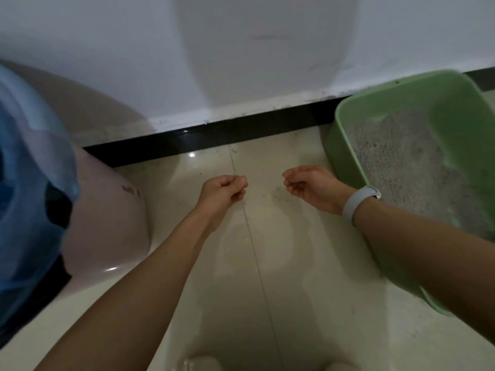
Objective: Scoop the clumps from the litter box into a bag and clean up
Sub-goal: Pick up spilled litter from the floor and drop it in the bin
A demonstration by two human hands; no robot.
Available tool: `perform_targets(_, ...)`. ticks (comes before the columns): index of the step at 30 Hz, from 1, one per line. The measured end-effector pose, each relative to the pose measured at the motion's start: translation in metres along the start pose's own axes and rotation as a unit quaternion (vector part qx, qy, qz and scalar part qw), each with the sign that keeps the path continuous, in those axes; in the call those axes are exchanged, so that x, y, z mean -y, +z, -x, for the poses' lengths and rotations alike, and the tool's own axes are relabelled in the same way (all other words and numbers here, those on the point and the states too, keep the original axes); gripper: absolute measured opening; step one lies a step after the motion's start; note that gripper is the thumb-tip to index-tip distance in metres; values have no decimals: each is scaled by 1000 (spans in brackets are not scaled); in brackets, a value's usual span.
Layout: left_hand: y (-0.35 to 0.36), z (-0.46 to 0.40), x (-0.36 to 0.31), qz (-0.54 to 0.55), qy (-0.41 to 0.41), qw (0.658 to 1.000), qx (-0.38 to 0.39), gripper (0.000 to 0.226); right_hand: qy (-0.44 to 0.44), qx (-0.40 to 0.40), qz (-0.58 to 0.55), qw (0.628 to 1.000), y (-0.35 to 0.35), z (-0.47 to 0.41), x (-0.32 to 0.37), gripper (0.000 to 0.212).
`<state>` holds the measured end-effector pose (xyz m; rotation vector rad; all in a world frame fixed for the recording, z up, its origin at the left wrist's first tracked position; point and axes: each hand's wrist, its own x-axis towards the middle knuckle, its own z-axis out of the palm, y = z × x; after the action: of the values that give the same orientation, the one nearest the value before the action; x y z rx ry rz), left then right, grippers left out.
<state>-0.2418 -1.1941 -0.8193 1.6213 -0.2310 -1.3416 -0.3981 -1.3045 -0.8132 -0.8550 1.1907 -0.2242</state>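
Glossy cream tiled floor (pixel 267 263) fills the frame. Pink plastic bin (pixel 107 210) with blue bag liner (pixel 26 183) at 9 o'clock. Green plastic litter box (pixel 345 145) at 3 o'clock (grey litter (pixel 407 167) inside). Left hand (pixel 223 192) and right hand (pixel 308 183) near centre, apart, fingers loosely curled, holding nothing. Grey wristband (pixel 357 203) on right wrist.

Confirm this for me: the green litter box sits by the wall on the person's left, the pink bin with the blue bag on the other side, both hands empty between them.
One thing is wrong: the head view shows the green litter box on the person's right, and the pink bin with the blue bag on the left. The left hand and right hand are indeed empty between them.
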Motion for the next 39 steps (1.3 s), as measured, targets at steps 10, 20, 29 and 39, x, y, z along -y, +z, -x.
perform_targets(10, -4, -21, -31, -41, -25, 997, 66, 23, -19, -87, -27, 996, 12, -37, -2, 32)
perform_targets(20, -19, -25, 25, -260, -14, 965, -33, 31, -185, -149, 390, 890, 4, -41, -49, 15)
perform_targets(29, -12, -26, 54, -440, 183, 878, -54, 14, -222, -134, 448, 855, 5, -42, -62, 15)
perform_targets(39, -12, -31, 58, -451, 200, 868, -57, 11, -237, -133, 481, 833, 8, -44, -64, 15)
